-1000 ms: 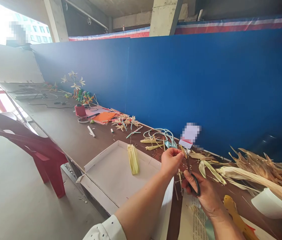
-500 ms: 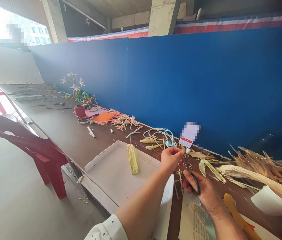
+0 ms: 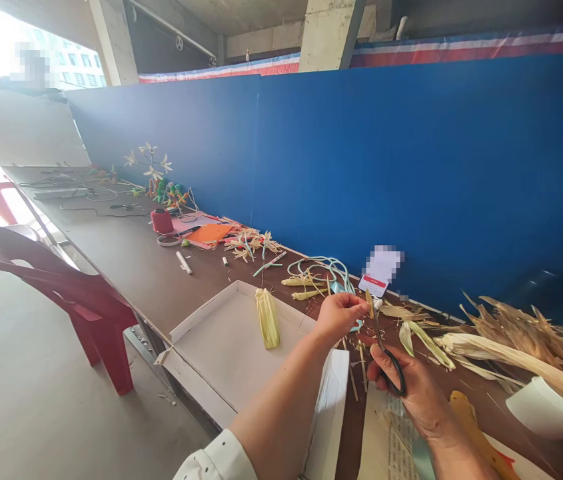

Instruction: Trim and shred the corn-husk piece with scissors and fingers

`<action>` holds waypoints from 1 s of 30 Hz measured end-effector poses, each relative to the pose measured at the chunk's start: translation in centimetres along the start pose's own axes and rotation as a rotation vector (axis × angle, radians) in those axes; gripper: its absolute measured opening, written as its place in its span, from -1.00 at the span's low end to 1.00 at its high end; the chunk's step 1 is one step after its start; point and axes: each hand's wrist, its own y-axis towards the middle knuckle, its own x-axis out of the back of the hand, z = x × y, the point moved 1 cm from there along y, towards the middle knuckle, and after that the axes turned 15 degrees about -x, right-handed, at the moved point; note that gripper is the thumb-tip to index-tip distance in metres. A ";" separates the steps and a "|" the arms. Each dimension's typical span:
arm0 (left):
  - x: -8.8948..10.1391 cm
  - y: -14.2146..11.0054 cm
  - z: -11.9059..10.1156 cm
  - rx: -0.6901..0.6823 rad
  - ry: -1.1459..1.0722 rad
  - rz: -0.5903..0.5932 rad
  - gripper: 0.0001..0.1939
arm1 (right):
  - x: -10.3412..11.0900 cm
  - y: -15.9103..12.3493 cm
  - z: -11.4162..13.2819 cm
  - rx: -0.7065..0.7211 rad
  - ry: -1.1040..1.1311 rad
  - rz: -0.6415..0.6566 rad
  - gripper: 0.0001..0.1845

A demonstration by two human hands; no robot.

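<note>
Pinches a small husk piece [image 3: 370, 301] in the grip of the left hand [image 3: 338, 317], above the tabletop [image 3: 136, 260]. Grasps scissors [image 3: 378, 328] by the handles in the right hand [image 3: 408, 377], pointing far, just beside the piece; cannot tell whether touching it. Has a yellow-green husk [image 3: 267, 319] to the left, inside a shallow white box [image 3: 221, 360], and dried husks [image 3: 521, 333] to the right, near a white bowl [image 3: 536, 407].

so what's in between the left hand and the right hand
In the head view, the blades of the black-handled scissors reach from the right hand up toward the left hand, beside a small yellowish strip.
</note>
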 end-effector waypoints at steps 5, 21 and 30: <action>0.2 0.1 0.0 -0.006 0.007 0.011 -0.71 | 0.4 0.5 -0.3 -0.030 -0.034 0.031 -0.58; -0.2 -0.4 -1.0 0.062 -0.224 -0.033 -0.72 | 1.3 1.3 -0.6 -0.014 0.117 -0.139 -0.66; -0.3 -0.8 -1.5 0.093 -0.304 -0.049 -0.60 | 0.9 1.7 -1.3 -0.035 0.104 -0.108 -0.67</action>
